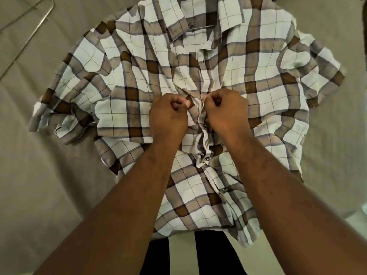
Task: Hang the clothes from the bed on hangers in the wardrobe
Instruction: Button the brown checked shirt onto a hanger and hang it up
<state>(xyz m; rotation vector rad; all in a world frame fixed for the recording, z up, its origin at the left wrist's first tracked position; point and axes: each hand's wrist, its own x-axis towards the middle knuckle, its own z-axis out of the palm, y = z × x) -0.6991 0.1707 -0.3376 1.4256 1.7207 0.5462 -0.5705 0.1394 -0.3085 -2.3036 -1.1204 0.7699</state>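
A short-sleeved shirt (264,90) in white, grey and brown plaid lies face up on the bed, collar at the far end. A thin metal bar of a hanger (200,28) shows inside the collar opening. My left hand (168,116) pinches the left edge of the button placket at mid-chest. My right hand (226,110) pinches the right edge directly opposite, the two fists almost touching. The fabric bunches between them. Buttons show on the placket below my hands.
The shirt rests on a beige bed sheet (49,175). A second bare wire hanger (37,26) lies on the sheet at the far left. My dark trousers show at the bottom edge, against the bed's near side.
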